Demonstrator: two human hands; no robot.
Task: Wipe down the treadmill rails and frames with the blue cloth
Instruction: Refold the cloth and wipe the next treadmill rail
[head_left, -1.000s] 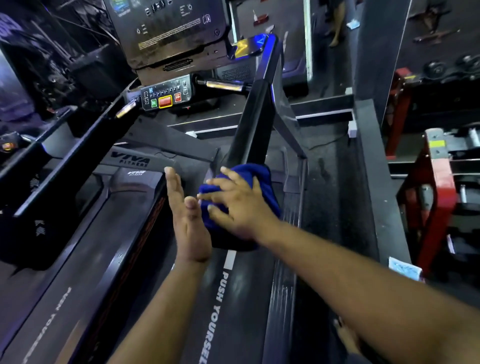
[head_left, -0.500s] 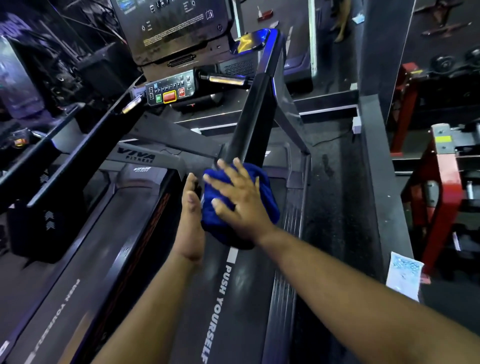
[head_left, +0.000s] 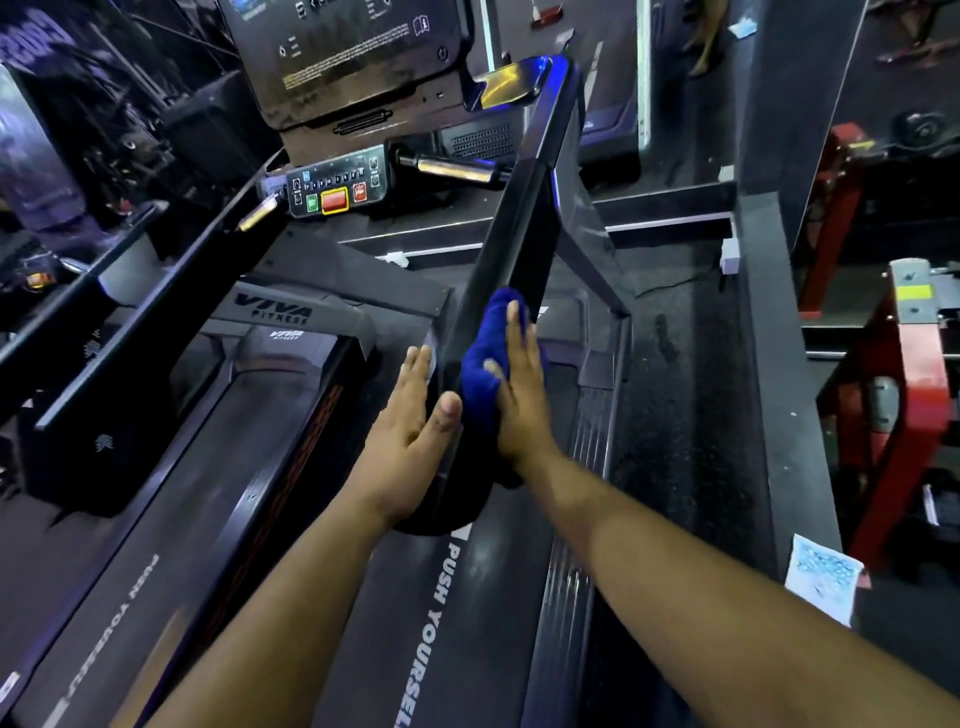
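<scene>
The black right handrail (head_left: 519, 228) of the treadmill slopes from the console down to its rounded end near my hands. A blue cloth (head_left: 485, 353) is pressed flat against the rail's right side by my right hand (head_left: 519, 400), fingers straight and pointing up the rail. My left hand (head_left: 408, 421) lies flat and open against the rail's left side, thumb resting on the rail's top edge. The rail's lowest end is partly hidden behind both hands.
The control panel (head_left: 335, 184) with red and green buttons sits ahead, the left handrail (head_left: 130, 332) at the left. The belt lies below, with the ribbed side step (head_left: 576, 467) to the right. Red gym equipment (head_left: 904, 395) stands at the right, a paper sheet (head_left: 821, 577) on the ledge.
My right hand turned from gripping over the rail end to lying flat along its right side, sliding the cloth up. My left hand moved closer and now presses the rail's left side.
</scene>
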